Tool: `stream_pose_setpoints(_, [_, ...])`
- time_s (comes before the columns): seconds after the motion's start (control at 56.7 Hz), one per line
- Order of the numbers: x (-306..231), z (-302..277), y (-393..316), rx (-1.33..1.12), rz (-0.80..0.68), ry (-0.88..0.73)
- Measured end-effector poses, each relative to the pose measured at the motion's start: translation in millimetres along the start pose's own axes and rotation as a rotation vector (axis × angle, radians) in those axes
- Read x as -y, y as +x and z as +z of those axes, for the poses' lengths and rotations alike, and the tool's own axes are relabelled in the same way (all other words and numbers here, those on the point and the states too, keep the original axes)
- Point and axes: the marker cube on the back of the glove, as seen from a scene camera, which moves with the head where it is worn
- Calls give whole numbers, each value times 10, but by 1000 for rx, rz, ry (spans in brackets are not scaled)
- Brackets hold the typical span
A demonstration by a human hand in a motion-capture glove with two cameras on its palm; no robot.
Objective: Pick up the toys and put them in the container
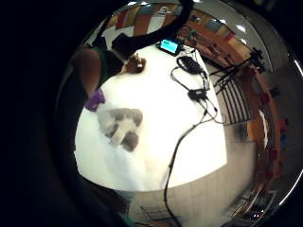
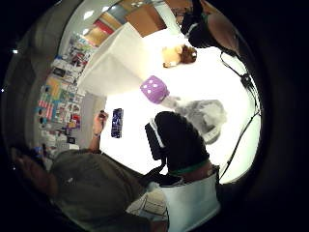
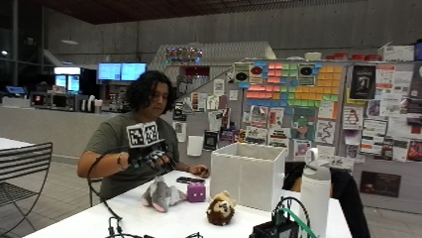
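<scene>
Gloved right hand [image 3: 150,157], grip relaxed and empty, hovers above grey plush [image 3: 160,196] at frame centre-left on table [image 3: 85,218]. Best lowered straight, grasping body; white container [image 3: 247,174] stands right.

Large hall, grey concrete walls, dark ceiling. Noticeboard [image 3: 310,106] crowded with coloured sticky notes and posters. Two lit screens [image 3: 120,71] over a counter. Black slatted chair [image 3: 23,166] on pale tiled floor [image 3: 56,196].

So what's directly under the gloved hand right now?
The grey plush toy lies on the white table just below the right hand, with the purple die beside it. What's beneath the plush is hidden.
</scene>
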Motion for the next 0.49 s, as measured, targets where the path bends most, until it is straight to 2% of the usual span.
stream_pose_setpoints(0.106, [45, 563, -10, 18, 17, -99])
stream_pose_setpoints(0.176, [31, 936, -47, -87, 16, -114])
stream_pose_setpoints(0.265, [40, 1215, 25, -266, -2, 69])
stream_pose_setpoints(0.317, [22, 1310, 57, -277, -1, 173])
stream_pose_setpoints(0.494, [-14, 1289, -157, -347, -62, 315])
